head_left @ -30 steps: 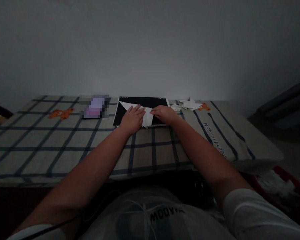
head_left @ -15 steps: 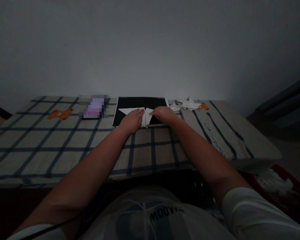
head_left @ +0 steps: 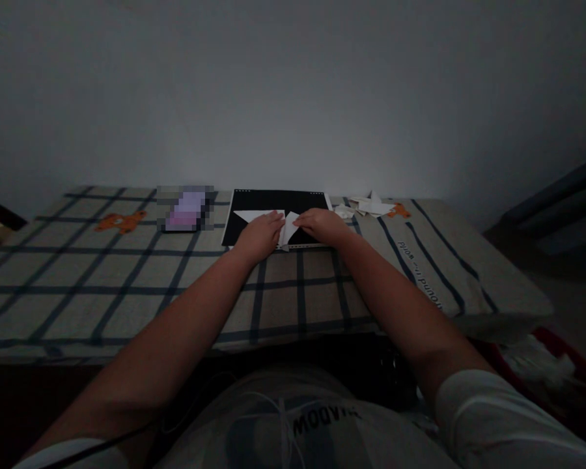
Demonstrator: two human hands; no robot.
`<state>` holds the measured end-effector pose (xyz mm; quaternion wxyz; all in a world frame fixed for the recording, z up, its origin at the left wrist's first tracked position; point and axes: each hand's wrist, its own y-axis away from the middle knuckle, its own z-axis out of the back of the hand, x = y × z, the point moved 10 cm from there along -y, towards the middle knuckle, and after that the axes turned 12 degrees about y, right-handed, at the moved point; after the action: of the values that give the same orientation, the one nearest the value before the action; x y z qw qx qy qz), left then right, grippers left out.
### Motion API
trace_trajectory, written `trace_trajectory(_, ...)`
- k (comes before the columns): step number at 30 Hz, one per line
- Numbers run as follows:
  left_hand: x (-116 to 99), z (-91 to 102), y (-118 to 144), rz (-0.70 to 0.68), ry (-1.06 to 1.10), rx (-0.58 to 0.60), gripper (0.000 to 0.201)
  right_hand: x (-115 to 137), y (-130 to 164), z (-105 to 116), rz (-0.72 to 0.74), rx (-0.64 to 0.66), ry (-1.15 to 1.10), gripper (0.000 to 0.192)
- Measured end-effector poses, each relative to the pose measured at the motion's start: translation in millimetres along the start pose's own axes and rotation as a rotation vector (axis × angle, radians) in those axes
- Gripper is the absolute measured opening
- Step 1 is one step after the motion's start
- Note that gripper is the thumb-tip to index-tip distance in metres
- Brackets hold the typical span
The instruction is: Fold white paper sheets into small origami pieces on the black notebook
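A white sheet of paper [head_left: 288, 226], folded into triangular flaps, lies on a black pad [head_left: 273, 202] at the far side of the table. My left hand [head_left: 258, 236] rests flat on the paper's left part, fingers pressing near the middle crease. My right hand [head_left: 322, 225] presses on the paper's right part, its fingertips meeting the left hand's at the centre. A pointed white flap [head_left: 247, 215] sticks out to the left of my left hand.
The table wears a checked cloth [head_left: 127, 280] with orange bear prints. A blurred purple object [head_left: 184, 208] lies left of the pad. Folded white paper pieces [head_left: 368, 206] sit to its right. A grey wall stands behind; white scraps [head_left: 532, 355] lie low on the right.
My left hand's fingers have slid from pointing up and left to lying along the fold, uncovering the left flap. My right hand has stayed nearly still.
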<state>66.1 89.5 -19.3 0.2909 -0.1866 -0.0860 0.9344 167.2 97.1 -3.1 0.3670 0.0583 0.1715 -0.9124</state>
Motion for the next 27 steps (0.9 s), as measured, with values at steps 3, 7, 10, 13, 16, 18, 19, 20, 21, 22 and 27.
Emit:
trace_trajectory(3,3,-4.1,0,0.019,0.021,0.022,0.048,0,0,2,-0.003,-0.032,-0.014,0.032)
trace_trajectory(7,6,-5.8,0,0.035,0.036,0.016,0.048,1,0,4,0.016,-0.042,-0.041,0.031)
trace_trajectory(10,8,-6.0,0,0.045,0.049,0.013,0.047,3,-1,2,0.014,-0.003,-0.027,0.030)
trace_trajectory(13,10,-5.7,-1,0.055,0.072,0.008,0.047,4,-1,1,-0.005,0.044,0.002,0.030)
trace_trajectory(16,10,-6.3,-1,0.049,0.089,0.011,0.048,5,-1,4,-0.025,0.073,0.044,0.030)
trace_trajectory(18,10,-7.0,-1,0.049,0.087,0.015,0.048,5,0,6,-0.031,0.086,0.072,0.031)
trace_trajectory(19,11,-7.4,-1,0.052,0.084,0.016,0.048,5,1,6,-0.030,0.091,0.080,0.031)
trace_trajectory(20,11,-7.9,-1,0.055,0.080,0.018,0.048,5,2,6,-0.026,0.094,0.084,0.031)
trace_trajectory(21,11,-8.3,-1,0.057,0.076,0.020,0.048,5,2,7,-0.022,0.092,0.082,0.030)
trace_trajectory(22,11,-8.8,-1,0.057,0.074,0.021,0.048,5,3,7,-0.015,0.082,0.076,0.029)
trace_trajectory(27,10,-4.1,0,0.037,0.078,-0.020,0.048,8,3,11,0.046,-0.018,0.027,0.031)
